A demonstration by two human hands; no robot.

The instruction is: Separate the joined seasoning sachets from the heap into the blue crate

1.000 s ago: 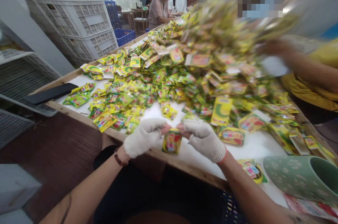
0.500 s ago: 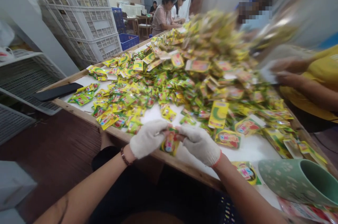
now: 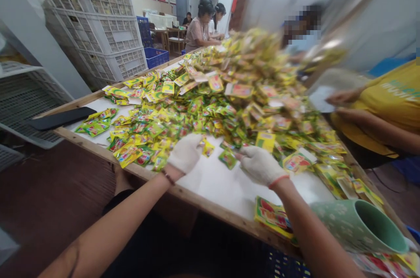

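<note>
My left hand (image 3: 185,154), in a white knitted glove, reaches to the near edge of a heap of small candy packets (image 3: 154,127). A yellow packet (image 3: 208,148) lies against its fingertips; blur hides how those fingers close. My right hand (image 3: 261,165), also gloved, has thumb and fingers pinched at the edge of a green packet (image 3: 227,159) on the white tabletop (image 3: 210,186). Under my right forearm, a flat green-and-yellow packet (image 3: 271,216) rests at the table's front edge, partly covered by the arm.
A pale green flowered cup (image 3: 341,225) lies on its side at right. Yellow cartons (image 3: 239,90) pile up behind the packets. A dark phone-like slab (image 3: 62,119) sits at the left corner. White crates (image 3: 121,35) are stacked beyond. A co-worker in yellow (image 3: 390,99) is at right.
Both hands have parted and moved forward to the loose packets. The packet held between them is let go; a packet now shows at the front edge by my right forearm. The view has shifted slightly.
</note>
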